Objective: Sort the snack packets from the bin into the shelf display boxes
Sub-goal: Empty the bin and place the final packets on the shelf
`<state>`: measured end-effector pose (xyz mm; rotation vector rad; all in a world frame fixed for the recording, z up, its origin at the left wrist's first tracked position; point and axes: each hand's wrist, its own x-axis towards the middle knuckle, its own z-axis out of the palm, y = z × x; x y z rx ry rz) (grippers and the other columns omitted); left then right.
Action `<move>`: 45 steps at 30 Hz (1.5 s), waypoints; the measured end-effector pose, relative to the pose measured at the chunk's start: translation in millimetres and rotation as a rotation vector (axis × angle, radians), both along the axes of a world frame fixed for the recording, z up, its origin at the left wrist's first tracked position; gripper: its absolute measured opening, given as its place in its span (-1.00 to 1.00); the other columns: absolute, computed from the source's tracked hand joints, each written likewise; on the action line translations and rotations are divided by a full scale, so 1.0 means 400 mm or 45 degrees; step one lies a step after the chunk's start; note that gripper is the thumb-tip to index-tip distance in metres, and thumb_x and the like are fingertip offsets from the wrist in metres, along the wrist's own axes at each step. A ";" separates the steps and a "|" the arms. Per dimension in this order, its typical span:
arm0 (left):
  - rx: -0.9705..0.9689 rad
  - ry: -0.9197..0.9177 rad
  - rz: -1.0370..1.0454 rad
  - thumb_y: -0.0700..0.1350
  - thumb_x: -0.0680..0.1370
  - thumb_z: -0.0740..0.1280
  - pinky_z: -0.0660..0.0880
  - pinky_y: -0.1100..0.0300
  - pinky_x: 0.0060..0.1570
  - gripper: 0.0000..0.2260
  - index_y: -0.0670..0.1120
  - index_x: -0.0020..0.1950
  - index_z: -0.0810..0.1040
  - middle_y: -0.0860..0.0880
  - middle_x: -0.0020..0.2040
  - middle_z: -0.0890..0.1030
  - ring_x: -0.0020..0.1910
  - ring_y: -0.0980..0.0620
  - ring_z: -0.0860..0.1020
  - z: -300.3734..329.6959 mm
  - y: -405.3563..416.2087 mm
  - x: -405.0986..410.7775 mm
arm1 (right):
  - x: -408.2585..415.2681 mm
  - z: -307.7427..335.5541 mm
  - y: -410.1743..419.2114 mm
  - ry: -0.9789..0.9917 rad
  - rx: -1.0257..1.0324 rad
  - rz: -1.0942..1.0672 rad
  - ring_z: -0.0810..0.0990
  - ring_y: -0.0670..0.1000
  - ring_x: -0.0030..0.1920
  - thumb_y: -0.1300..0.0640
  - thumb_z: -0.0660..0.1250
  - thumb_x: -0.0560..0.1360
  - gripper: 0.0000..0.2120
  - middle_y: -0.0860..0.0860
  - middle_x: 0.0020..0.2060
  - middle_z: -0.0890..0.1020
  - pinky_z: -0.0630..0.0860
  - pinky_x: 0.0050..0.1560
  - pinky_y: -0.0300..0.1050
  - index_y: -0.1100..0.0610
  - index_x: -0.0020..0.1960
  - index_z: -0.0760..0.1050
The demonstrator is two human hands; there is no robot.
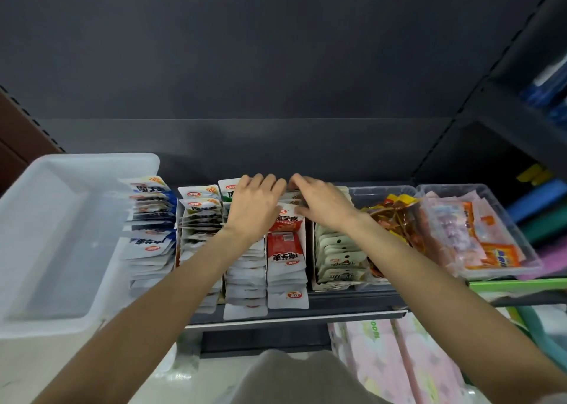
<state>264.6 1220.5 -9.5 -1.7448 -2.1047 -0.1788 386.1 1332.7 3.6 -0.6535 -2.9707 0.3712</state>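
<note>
The red packets (286, 244) stand in a row directly under both hands, left hand (256, 204) and right hand (322, 202) pressed on its far end, fingers curled. Five packet rows fill the shelf (352, 304); left, one white bin (61, 244); right, two clear trays (503, 268).

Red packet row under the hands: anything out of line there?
Yes. In the red packet row, one red packet lies flat, face up, across the packets standing on edge below the left hand and right hand. The neighbouring rows look evenly filed.
</note>
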 end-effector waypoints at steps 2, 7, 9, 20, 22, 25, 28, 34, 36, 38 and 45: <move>0.098 0.011 -0.088 -0.08 0.33 0.49 0.35 0.08 -0.16 -0.74 -0.07 -0.06 0.51 -0.03 -0.17 0.55 -0.19 -0.07 0.51 -0.005 -0.026 -0.007 | -0.008 -0.010 0.003 0.069 0.060 -0.011 0.59 0.14 -0.02 0.18 0.35 0.47 -0.71 0.06 0.04 0.58 0.53 -0.09 0.03 0.08 0.14 0.35; -0.206 -0.214 -0.310 0.31 0.45 0.13 0.32 0.11 0.06 -0.55 0.01 0.07 0.51 0.06 -0.03 0.56 -0.01 0.01 0.50 0.000 -0.143 0.040 | -0.018 -0.015 0.016 0.124 0.048 -0.075 0.58 0.13 -0.09 0.18 0.34 0.48 -0.81 0.04 -0.03 0.61 0.38 -0.19 -0.11 0.09 0.05 0.38; -0.625 -0.189 -0.273 0.46 0.38 0.03 0.27 0.07 0.20 -0.32 0.02 0.26 0.43 0.06 0.13 0.51 0.14 0.02 0.43 -0.004 -0.176 0.082 | -0.024 -0.018 0.018 0.121 0.063 -0.087 0.58 0.14 -0.11 0.17 0.33 0.48 -0.82 0.04 -0.05 0.61 0.42 -0.19 -0.09 0.09 0.04 0.37; -0.632 -0.155 -0.396 -0.02 0.56 0.11 0.38 0.10 0.15 -0.69 -0.06 0.22 0.49 -0.03 0.10 0.61 0.03 -0.04 0.58 -0.032 -0.170 0.149 | -0.024 -0.003 0.020 0.095 0.014 -0.091 0.57 0.10 -0.08 0.18 0.34 0.48 -0.81 0.04 -0.05 0.61 0.41 -0.13 -0.09 0.09 0.05 0.40; -0.520 -0.155 -0.361 -0.11 0.55 0.04 0.44 0.17 0.07 -0.64 0.03 0.24 0.52 0.04 0.03 0.64 -0.11 0.03 0.60 -0.013 -0.154 0.134 | -0.021 0.002 0.019 0.090 -0.026 -0.086 0.57 0.08 -0.09 0.18 0.35 0.47 -0.80 0.02 -0.07 0.59 0.41 -0.12 -0.10 0.09 0.06 0.42; -0.389 -0.038 -0.241 -0.34 0.44 0.15 0.44 0.19 0.04 -0.46 0.14 0.29 0.49 0.05 -0.08 0.66 -0.23 0.06 0.60 0.022 -0.092 0.085 | -0.015 0.017 0.020 0.082 -0.134 -0.087 0.59 0.04 -0.09 0.18 0.38 0.47 -0.79 -0.02 -0.10 0.59 0.50 -0.04 -0.06 0.10 0.09 0.47; -0.342 0.081 -0.030 -0.28 0.48 0.22 0.34 0.18 -0.01 -0.60 0.03 0.26 0.49 0.01 -0.12 0.66 -0.19 0.01 0.61 0.056 -0.012 0.038 | 0.000 0.035 0.025 0.112 -0.246 -0.069 0.60 0.03 0.02 0.22 0.31 0.52 -0.79 0.05 0.05 0.62 0.52 0.05 -0.06 0.11 0.16 0.50; -0.533 0.137 0.062 0.11 0.54 0.23 0.26 0.08 0.13 -0.63 -0.04 0.28 0.40 0.02 0.01 0.61 0.01 -0.03 0.57 0.063 0.035 0.021 | 0.023 0.056 -0.008 -0.001 -0.333 -0.059 0.48 0.08 0.24 0.27 0.30 0.49 -0.40 0.13 0.36 0.40 0.42 0.20 -0.11 0.12 0.49 0.21; -0.532 0.195 0.053 0.17 0.54 0.22 0.23 0.06 0.16 -0.58 -0.06 0.28 0.38 0.01 0.04 0.60 0.04 -0.04 0.55 0.048 0.022 0.033 | 0.016 0.042 -0.028 -0.103 -0.314 -0.062 0.31 0.11 0.41 0.25 0.34 0.49 -0.28 0.14 0.46 0.26 0.28 0.33 -0.12 0.13 0.54 0.06; -0.438 0.180 0.049 0.15 0.54 0.24 0.22 0.05 0.23 -0.52 -0.11 0.33 0.32 -0.03 0.13 0.55 0.12 -0.06 0.51 0.033 0.009 0.040 | 0.005 0.024 -0.043 -0.149 -0.244 -0.102 0.19 0.14 0.47 0.25 0.35 0.49 -0.22 0.18 0.48 0.17 0.22 0.39 -0.07 0.14 0.55 -0.03; 0.232 -0.652 0.034 -0.20 0.44 0.42 0.35 0.16 0.27 -0.57 -0.23 0.27 0.42 -0.15 0.23 0.47 0.23 -0.09 0.44 -0.002 -0.080 0.095 | -0.028 -0.017 -0.057 -0.109 -0.179 -0.238 0.35 0.24 0.34 0.26 0.32 0.50 -0.19 0.26 0.43 0.19 0.39 0.23 -0.03 0.16 0.55 -0.15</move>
